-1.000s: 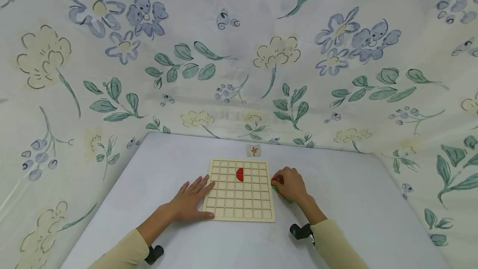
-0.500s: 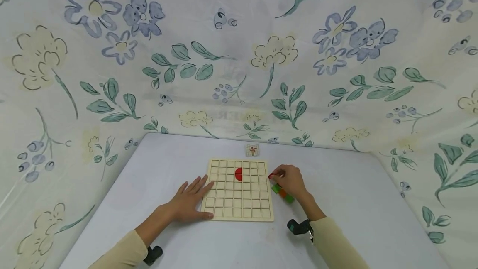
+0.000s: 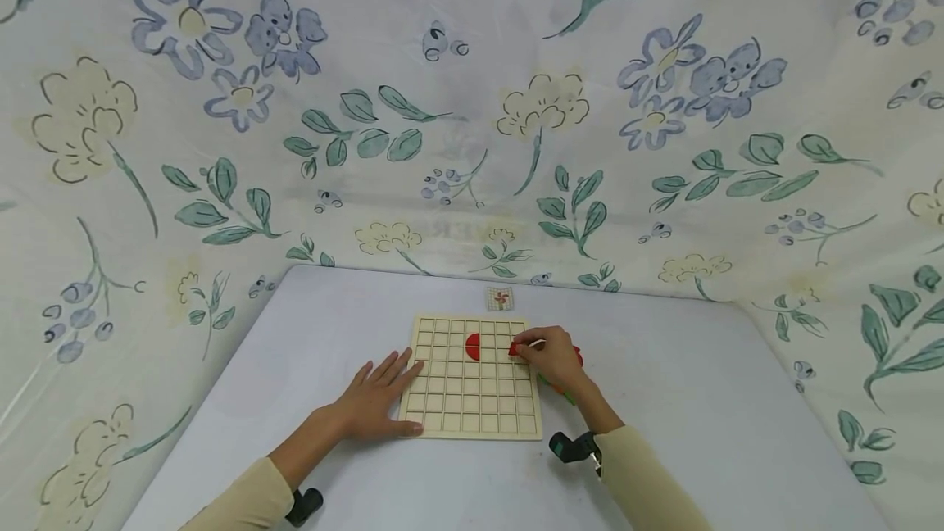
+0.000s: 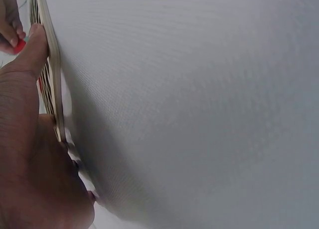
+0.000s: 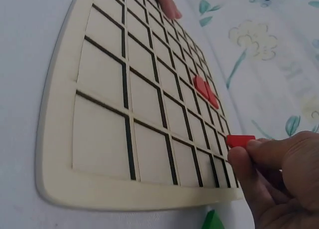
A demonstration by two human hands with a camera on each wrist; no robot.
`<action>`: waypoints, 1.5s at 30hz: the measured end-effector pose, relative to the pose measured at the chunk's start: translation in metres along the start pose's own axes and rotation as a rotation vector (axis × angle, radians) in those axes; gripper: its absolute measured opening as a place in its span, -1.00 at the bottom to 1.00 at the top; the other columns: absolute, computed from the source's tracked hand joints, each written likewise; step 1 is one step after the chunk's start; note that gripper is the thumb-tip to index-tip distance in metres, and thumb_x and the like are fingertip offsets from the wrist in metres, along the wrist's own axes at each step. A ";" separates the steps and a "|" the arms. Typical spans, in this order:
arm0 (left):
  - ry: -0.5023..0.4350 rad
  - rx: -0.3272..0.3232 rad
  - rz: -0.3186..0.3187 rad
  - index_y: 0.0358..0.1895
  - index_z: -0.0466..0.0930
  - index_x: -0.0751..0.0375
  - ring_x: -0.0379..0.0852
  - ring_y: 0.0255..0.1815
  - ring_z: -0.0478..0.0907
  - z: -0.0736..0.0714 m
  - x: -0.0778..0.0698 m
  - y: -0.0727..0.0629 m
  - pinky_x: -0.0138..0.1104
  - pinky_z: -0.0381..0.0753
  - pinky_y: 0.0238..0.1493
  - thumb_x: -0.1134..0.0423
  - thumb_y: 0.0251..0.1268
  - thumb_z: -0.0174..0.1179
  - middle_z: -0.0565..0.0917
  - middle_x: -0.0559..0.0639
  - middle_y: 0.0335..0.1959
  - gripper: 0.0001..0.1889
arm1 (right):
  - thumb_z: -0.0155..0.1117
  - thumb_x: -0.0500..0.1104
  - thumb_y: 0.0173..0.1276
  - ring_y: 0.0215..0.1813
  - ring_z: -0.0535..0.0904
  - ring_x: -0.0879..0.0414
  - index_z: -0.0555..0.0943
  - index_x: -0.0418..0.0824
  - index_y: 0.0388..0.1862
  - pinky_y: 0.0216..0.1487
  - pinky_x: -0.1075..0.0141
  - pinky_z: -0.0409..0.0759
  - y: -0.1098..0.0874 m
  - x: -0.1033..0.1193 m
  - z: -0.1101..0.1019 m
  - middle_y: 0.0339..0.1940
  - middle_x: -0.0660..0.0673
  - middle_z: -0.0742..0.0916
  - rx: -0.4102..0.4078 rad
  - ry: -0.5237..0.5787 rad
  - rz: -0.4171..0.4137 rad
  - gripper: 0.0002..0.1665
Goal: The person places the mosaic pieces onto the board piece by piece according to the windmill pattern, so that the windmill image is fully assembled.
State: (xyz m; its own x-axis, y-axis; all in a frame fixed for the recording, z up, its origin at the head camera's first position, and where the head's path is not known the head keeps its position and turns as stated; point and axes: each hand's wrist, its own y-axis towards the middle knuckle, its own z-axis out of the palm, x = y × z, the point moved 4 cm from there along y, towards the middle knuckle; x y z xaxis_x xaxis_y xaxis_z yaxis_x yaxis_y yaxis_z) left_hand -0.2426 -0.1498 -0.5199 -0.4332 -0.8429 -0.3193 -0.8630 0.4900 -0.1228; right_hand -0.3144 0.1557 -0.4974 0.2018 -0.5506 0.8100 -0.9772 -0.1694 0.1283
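Observation:
A pale wooden grid board (image 3: 472, 400) lies flat on the white table. Two red pieces (image 3: 474, 347) sit side by side in its upper cells, together forming a half disc. My left hand (image 3: 374, 401) rests with straight, spread fingers on the board's left edge; the left wrist view shows its thumb along the rim. Over the board's right side, my right hand (image 3: 555, 357) pinches a small red piece (image 5: 241, 140) between thumb and fingertips, just above the grid. Beneath that hand, green and orange pieces are partly hidden; one green piece (image 5: 213, 220) shows in the right wrist view.
Behind the board lies a small card (image 3: 500, 298) with a red pattern on a grid. More red (image 3: 578, 356) shows just right of the right hand. A floral cloth (image 3: 472, 146) stands along the table's back edge.
My right hand picks up a red piece from beside the board and carries it left over the grid. The left hand stays in place.

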 end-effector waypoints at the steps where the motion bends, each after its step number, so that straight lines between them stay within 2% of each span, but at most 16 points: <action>1: 0.005 0.005 -0.002 0.57 0.05 0.10 0.15 0.58 -0.19 0.000 0.000 0.000 0.22 -0.18 0.42 -0.52 0.06 0.12 -0.06 0.12 0.60 0.11 | 0.40 -0.35 0.26 -0.36 0.68 0.11 0.75 -0.28 -0.23 -0.36 0.31 0.65 0.000 0.001 0.001 -0.32 -0.10 0.73 0.003 0.034 0.020 -0.90; 4: 0.006 0.013 -0.004 0.57 0.04 0.10 0.15 0.58 -0.19 -0.001 -0.002 -0.001 0.22 -0.19 0.43 -0.53 0.07 0.11 -0.07 0.12 0.60 0.11 | 0.40 -0.36 0.26 -0.33 0.68 0.08 0.74 -0.28 -0.18 -0.30 0.31 0.65 0.000 0.002 0.005 -0.31 -0.09 0.72 0.014 0.123 0.085 -0.85; 6: 0.004 0.011 -0.005 0.57 0.05 0.10 0.15 0.58 -0.19 -0.001 -0.002 -0.001 0.22 -0.19 0.43 -0.52 0.07 0.11 -0.07 0.12 0.60 0.11 | 0.37 -0.38 0.28 -0.31 0.66 0.07 0.73 -0.30 -0.10 -0.27 0.29 0.65 0.001 0.005 0.008 -0.27 -0.10 0.70 0.030 0.139 0.083 -0.79; 10: 0.010 0.010 -0.009 0.57 0.04 0.10 0.15 0.58 -0.19 -0.002 -0.002 -0.001 0.21 -0.19 0.43 -0.51 0.08 0.12 -0.07 0.13 0.60 0.10 | 0.29 -0.40 0.33 -0.24 0.64 0.04 0.70 -0.29 0.00 -0.22 0.28 0.64 0.003 0.011 0.013 -0.17 -0.11 0.68 0.048 0.084 0.020 -0.73; 14: 0.011 0.006 -0.006 0.57 0.05 0.10 0.16 0.58 -0.19 -0.003 -0.003 -0.001 0.22 -0.19 0.43 -0.50 0.09 0.12 -0.07 0.13 0.60 0.09 | 0.28 -0.41 0.32 -0.21 0.65 0.03 0.72 -0.27 -0.08 -0.22 0.26 0.66 0.006 0.014 0.017 -0.15 -0.10 0.71 0.031 0.044 -0.016 -0.77; 19: 0.010 0.003 -0.006 0.57 0.05 0.10 0.16 0.58 -0.18 -0.002 -0.002 0.000 0.22 -0.18 0.42 -0.51 0.08 0.13 -0.07 0.14 0.60 0.10 | 0.26 -0.43 0.31 -0.16 0.64 0.00 0.75 -0.26 -0.14 -0.18 0.20 0.66 0.007 0.018 0.021 -0.19 -0.11 0.66 0.010 0.026 -0.023 -0.77; 23: 0.005 0.001 -0.007 0.57 0.05 0.10 0.16 0.58 -0.18 0.000 -0.001 0.001 0.23 -0.18 0.42 -0.52 0.07 0.12 -0.07 0.14 0.60 0.11 | 0.26 -0.42 0.31 -0.16 0.63 0.00 0.73 -0.28 -0.07 -0.15 0.18 0.65 0.007 0.020 0.025 -0.18 -0.12 0.65 0.017 0.018 -0.042 -0.74; 27: 0.012 -0.001 -0.007 0.58 0.03 0.08 0.15 0.58 -0.19 0.001 0.000 0.001 0.22 -0.19 0.42 -0.54 0.06 0.09 -0.08 0.12 0.60 0.11 | 0.35 -0.38 0.28 -0.20 0.66 0.03 0.69 -0.30 0.01 -0.16 0.20 0.66 0.009 0.019 0.028 -0.22 -0.08 0.70 0.015 0.048 -0.018 -0.70; 31: 0.016 -0.004 -0.011 0.58 0.03 0.07 0.14 0.58 -0.20 0.002 0.002 0.002 0.22 -0.19 0.43 -0.54 0.06 0.09 -0.09 0.11 0.60 0.11 | 0.41 -0.35 0.25 -0.22 0.68 0.07 0.72 -0.31 -0.10 -0.17 0.23 0.66 0.010 0.018 0.031 -0.30 -0.05 0.75 0.009 0.086 0.024 -0.78; 35: 0.014 -0.006 -0.009 0.58 0.03 0.07 0.13 0.58 -0.20 0.001 0.001 0.001 0.21 -0.19 0.43 -0.54 0.07 0.09 -0.09 0.10 0.60 0.11 | 0.39 -0.33 0.28 -0.28 0.64 0.11 0.76 -0.25 -0.22 -0.22 0.27 0.63 0.012 0.016 0.033 -0.33 -0.04 0.76 0.025 0.077 0.042 -0.90; 39: 0.000 -0.011 0.000 0.57 0.05 0.09 0.15 0.58 -0.19 -0.001 -0.002 0.000 0.23 -0.19 0.42 -0.51 0.08 0.11 -0.08 0.12 0.60 0.09 | 0.36 -0.34 0.29 -0.29 0.60 0.12 0.77 -0.24 -0.23 -0.25 0.30 0.62 0.014 0.015 0.035 -0.31 -0.06 0.76 0.028 0.047 0.015 -0.89; 45: -0.001 -0.012 0.000 0.57 0.05 0.09 0.15 0.58 -0.19 -0.002 -0.003 -0.001 0.23 -0.20 0.42 -0.51 0.09 0.11 -0.07 0.13 0.60 0.09 | 0.31 -0.39 0.33 -0.26 0.68 0.07 0.72 -0.29 -0.11 -0.25 0.29 0.66 0.014 0.019 0.033 -0.23 -0.10 0.68 -0.029 0.074 -0.072 -0.82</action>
State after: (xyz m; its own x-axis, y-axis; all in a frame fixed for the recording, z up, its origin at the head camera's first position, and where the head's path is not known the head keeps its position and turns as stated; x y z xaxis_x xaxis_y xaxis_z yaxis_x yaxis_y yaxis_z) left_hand -0.2412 -0.1484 -0.5169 -0.4330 -0.8427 -0.3198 -0.8660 0.4874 -0.1116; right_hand -0.3223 0.1159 -0.4988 0.2669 -0.4756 0.8382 -0.9621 -0.1819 0.2032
